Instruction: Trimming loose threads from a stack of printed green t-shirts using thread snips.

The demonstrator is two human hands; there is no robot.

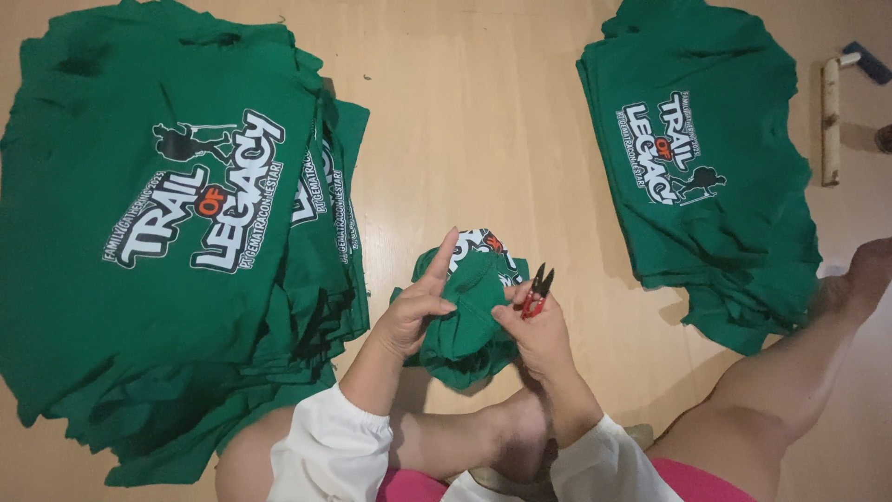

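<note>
Head view: left hand (415, 311) grips the bunched green shirt (469, 325) between both hands, forefinger raised; right hand (534, 330) pinches the fabric and holds red thread snips (536, 291). Stacks of green shirts lie on either side — large pile (158, 232) left, smaller stack (706, 167) right.

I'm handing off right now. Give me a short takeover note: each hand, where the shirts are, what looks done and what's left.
Left hand: grips the bunched green shirt held over the lap, index finger raised.
Right hand: pinches the same shirt and holds red-handled thread snips, blades pointing up.
Large pile of green printed shirts lies on the wooden floor to the left; smaller stack of shirts to the right.
Done or left: which pile is finished cannot be told from this view; the shirt in hand is mid-work.
</note>
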